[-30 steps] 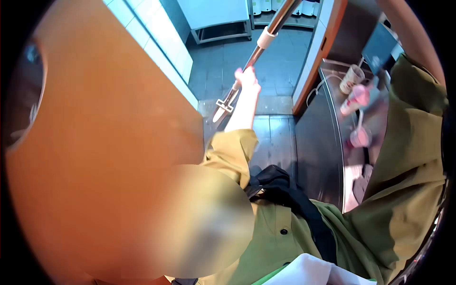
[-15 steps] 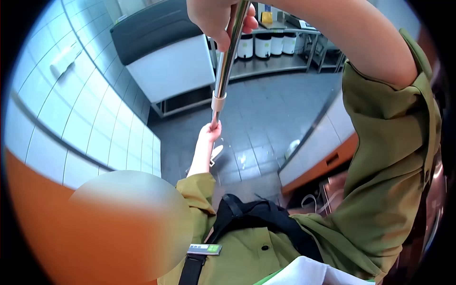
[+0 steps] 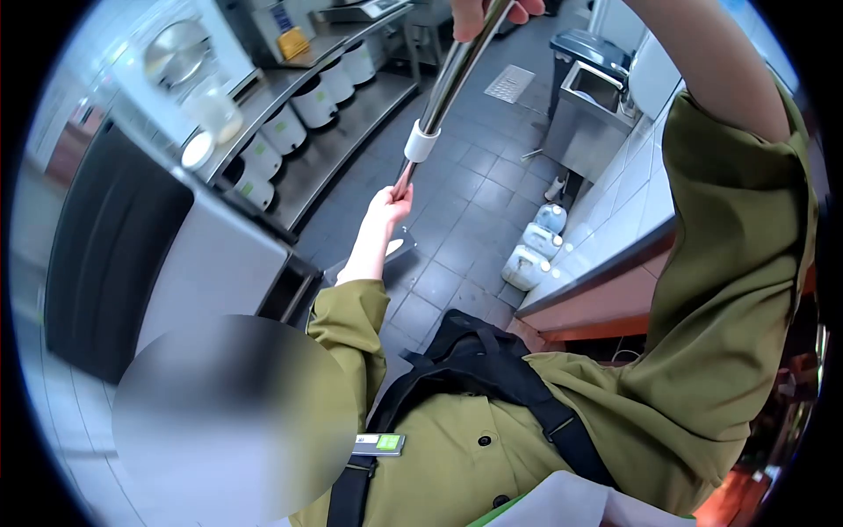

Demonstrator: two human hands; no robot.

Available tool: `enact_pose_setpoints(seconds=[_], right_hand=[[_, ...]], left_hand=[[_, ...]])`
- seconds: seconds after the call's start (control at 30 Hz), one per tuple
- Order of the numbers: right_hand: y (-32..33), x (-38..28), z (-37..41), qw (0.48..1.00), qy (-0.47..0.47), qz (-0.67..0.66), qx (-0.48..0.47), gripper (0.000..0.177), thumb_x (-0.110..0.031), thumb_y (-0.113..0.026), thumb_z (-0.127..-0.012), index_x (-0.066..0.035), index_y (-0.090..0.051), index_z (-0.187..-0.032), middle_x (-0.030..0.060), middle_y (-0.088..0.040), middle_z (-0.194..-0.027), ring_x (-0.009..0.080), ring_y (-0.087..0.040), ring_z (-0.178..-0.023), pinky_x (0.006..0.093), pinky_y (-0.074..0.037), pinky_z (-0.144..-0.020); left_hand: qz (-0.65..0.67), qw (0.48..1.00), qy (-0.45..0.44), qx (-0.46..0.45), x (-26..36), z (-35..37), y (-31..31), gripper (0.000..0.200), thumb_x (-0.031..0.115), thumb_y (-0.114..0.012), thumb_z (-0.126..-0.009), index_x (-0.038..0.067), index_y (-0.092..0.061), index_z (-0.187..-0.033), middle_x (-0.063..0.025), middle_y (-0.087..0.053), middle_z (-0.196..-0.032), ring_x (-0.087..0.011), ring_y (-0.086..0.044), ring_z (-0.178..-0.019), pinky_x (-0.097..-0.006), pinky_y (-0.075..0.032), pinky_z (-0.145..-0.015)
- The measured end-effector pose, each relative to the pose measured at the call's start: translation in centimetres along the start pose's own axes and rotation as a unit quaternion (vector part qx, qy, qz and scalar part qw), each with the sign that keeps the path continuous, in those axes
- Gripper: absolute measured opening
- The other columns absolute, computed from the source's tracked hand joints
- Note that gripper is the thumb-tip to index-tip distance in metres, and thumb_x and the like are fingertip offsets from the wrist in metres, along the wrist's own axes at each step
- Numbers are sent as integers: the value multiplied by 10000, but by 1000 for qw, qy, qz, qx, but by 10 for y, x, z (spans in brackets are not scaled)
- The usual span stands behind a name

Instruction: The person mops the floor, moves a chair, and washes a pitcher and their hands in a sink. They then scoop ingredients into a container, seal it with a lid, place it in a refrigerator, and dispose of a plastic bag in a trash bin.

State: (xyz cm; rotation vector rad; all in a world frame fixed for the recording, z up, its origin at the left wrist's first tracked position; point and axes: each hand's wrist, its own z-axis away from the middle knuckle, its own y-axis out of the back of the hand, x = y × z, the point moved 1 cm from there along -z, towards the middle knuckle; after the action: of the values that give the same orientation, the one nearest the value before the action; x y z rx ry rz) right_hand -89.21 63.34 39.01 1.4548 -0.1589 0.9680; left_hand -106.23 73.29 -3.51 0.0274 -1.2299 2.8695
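A metal pole (image 3: 452,83) with a white collar runs from the top of the view down toward the floor. Around its upper end my right hand (image 3: 492,12) is closed, partly cut off by the top edge. My left hand (image 3: 392,204) grips it lower down, just below the collar, with the fingers wrapped round. Behind my left wrist, close to the floor, shows a flat greyish piece (image 3: 402,250) with a pale part; my forearm hides some of it.
Metal shelving (image 3: 347,132) with several white containers (image 3: 313,104) stands at the upper left, beside a large dark-lidded white unit (image 3: 211,263). At right are plastic jugs (image 3: 527,267), a metal sink (image 3: 590,88), a dark bin (image 3: 587,48) and a floor drain (image 3: 509,83).
The view has turned right, bringing the jugs, sink and bin into sight, while the shelving and lidded unit have shifted left. Both hands still hold the pole.
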Motion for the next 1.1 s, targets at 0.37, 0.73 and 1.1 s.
enact_pose_setpoints(seconds=[0.37,0.73,1.1], right_hand=[[-104,105,-260,971,-154,-139,-118,227,-218,-543,-715,6,-578,-727,128,-569,-708,244,-567,-691,336,-456,-615],[-416,-141,-273,752,-489,-349,-271,279,-285,-668,-573,-69,-555,-709,108,-576,-662,278,-580,-639,352,-469,-591],[-571,-498,-408,496,-601,-560,-280,208,-181,-621,-642,-57,-471,-715,152,-567,-639,364,-548,-616,458,-428,-550]], left_hand=[[-220,963,154,35,-36,-288,-223,62,-8,-381,-798,-27,-404,-853,-110,-460,-724,-191,-443,-571,-267,-380,-472],[-487,801,330,111,-114,-551,-163,102,136,-381,-841,38,-401,-864,-70,-423,-621,-192,-452,-540,-333,-429,-506],[-647,717,256,40,-42,-735,-1,184,-38,-467,-720,47,-367,-848,-74,-445,-675,-162,-466,-552,-295,-463,-492]])
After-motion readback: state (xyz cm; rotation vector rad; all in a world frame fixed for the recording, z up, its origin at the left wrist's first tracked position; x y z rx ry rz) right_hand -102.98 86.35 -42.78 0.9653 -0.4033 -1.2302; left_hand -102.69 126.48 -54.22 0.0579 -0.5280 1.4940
